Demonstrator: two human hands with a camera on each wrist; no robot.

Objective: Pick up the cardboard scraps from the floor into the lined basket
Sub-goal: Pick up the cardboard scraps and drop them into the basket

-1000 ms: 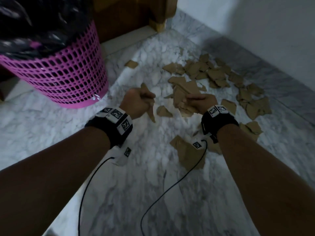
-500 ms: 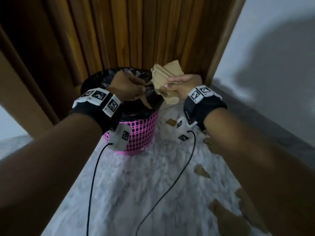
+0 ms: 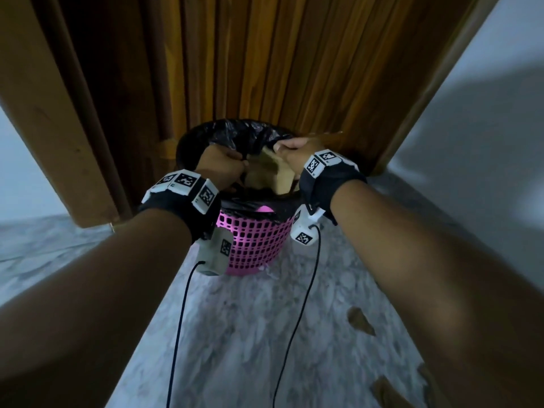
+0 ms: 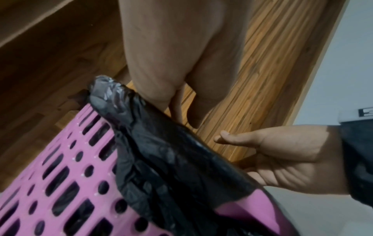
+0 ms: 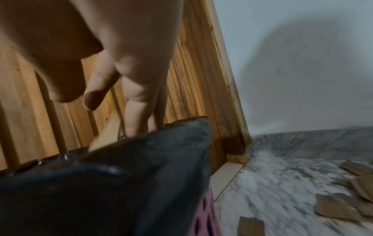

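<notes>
The pink lattice basket (image 3: 250,245) with its black liner (image 3: 235,134) stands against a wooden door. Both hands hover over its mouth. A bunch of tan cardboard scraps (image 3: 275,175) sits between them, just inside the liner. My right hand (image 3: 290,150) is above the scraps; in the right wrist view its fingers (image 5: 139,111) point straight down with the thumb apart, beside one scrap edge (image 5: 105,137). My left hand (image 3: 225,166) hangs at the liner's left; its fingers (image 4: 178,110) drop loosely behind the liner (image 4: 161,143), and I see nothing in them.
The wooden door (image 3: 265,54) and its frame rise right behind the basket. A pale wall (image 3: 485,113) closes the right side. Loose scraps (image 3: 360,320) lie on the marble floor at the right, with more (image 5: 339,206) further along the wall.
Both hands rose from the floor with scraps and moved over the basket. They have since dropped lower into its mouth, and the right hand's fingers have loosened from the bunch.
</notes>
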